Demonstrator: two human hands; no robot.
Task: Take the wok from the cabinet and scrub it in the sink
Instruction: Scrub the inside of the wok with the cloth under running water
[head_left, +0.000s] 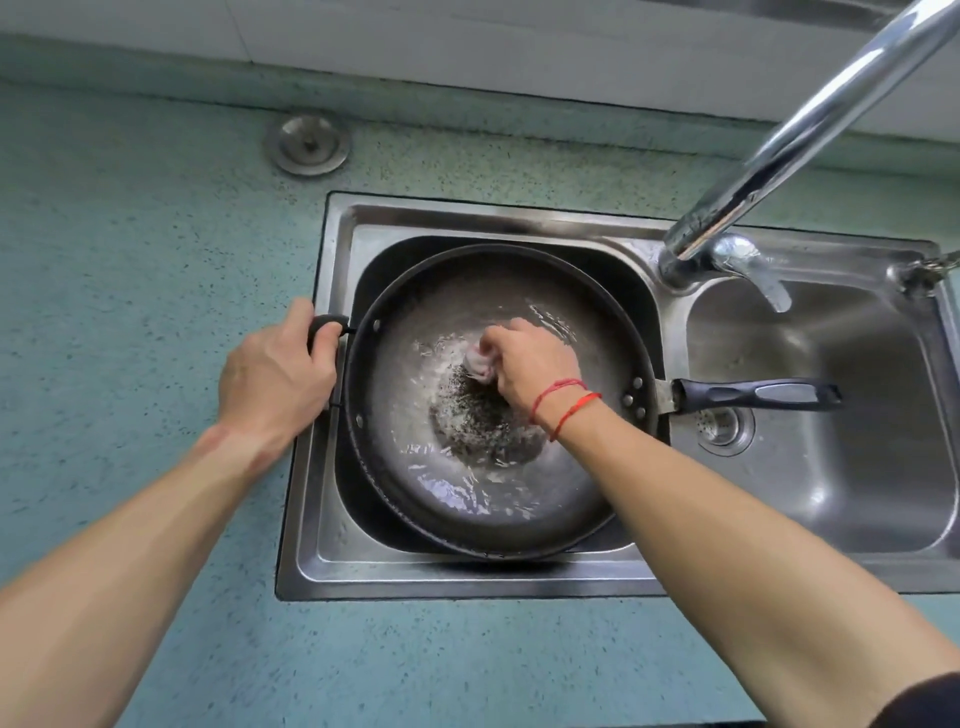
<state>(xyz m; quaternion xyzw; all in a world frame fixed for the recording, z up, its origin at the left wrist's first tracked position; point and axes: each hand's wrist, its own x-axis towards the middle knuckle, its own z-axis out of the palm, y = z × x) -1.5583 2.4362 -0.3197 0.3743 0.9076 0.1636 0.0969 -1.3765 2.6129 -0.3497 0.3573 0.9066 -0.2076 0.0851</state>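
Dark round metal wok (493, 467) is holding water; left hand (275, 374) is gripping its black loop handle (326, 326), right hand (524, 364) is clutching a pale cloth wad (480, 365); a wet slip risks tipping and slopping.

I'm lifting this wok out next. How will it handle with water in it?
Probably heavy: the wok is wide and holds water that would likely slosh when tilted. The wet metal may be slippery, so its long handle and the side handle under the left hand look the safer grips.
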